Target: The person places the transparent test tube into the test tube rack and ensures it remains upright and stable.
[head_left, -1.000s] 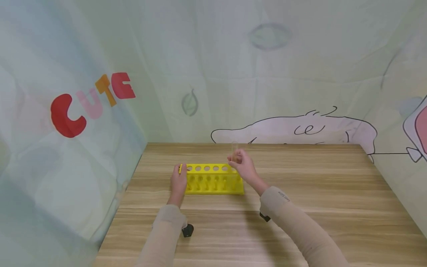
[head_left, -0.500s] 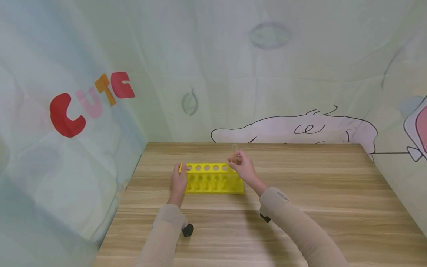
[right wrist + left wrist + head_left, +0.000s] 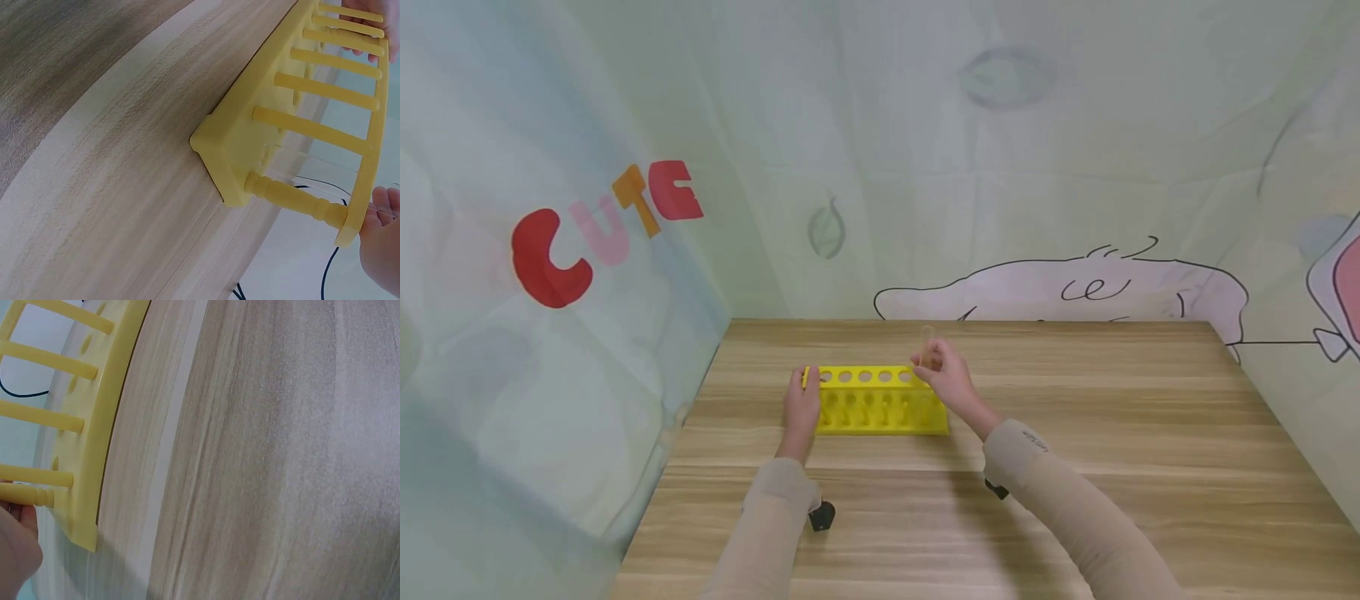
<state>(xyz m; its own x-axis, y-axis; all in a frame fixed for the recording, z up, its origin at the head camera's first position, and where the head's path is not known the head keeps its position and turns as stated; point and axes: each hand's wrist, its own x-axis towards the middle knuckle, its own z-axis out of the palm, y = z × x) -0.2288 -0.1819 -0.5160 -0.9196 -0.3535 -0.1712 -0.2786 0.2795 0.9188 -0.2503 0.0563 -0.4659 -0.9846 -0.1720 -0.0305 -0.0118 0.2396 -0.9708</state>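
A yellow test tube rack [image 3: 865,387] with a row of holes and upright pegs stands on the wooden table. At its left end my left hand [image 3: 802,407] grips the top plate and end post, fingers over the edge. My right hand [image 3: 952,377] pinches a clear test tube [image 3: 928,332] at the rack's right end, the tube's upper end rising above the fingers. The right wrist view shows the tube's see-through lower part [image 3: 312,161] running below the top plate toward the base, beside the end post [image 3: 294,195].
The wood-grain table [image 3: 1112,433] spreads around the rack. Behind it hangs a pale printed cloth [image 3: 880,183], and another on the left bears the letters CUTE. Black wrist-camera parts [image 3: 822,516] hang under the sleeves. Thin black cables [image 3: 328,272] show beyond the table.
The test tube has sunk slightly, less of it rising above my right hand than a second ago. My left hand and the rack stay in place.
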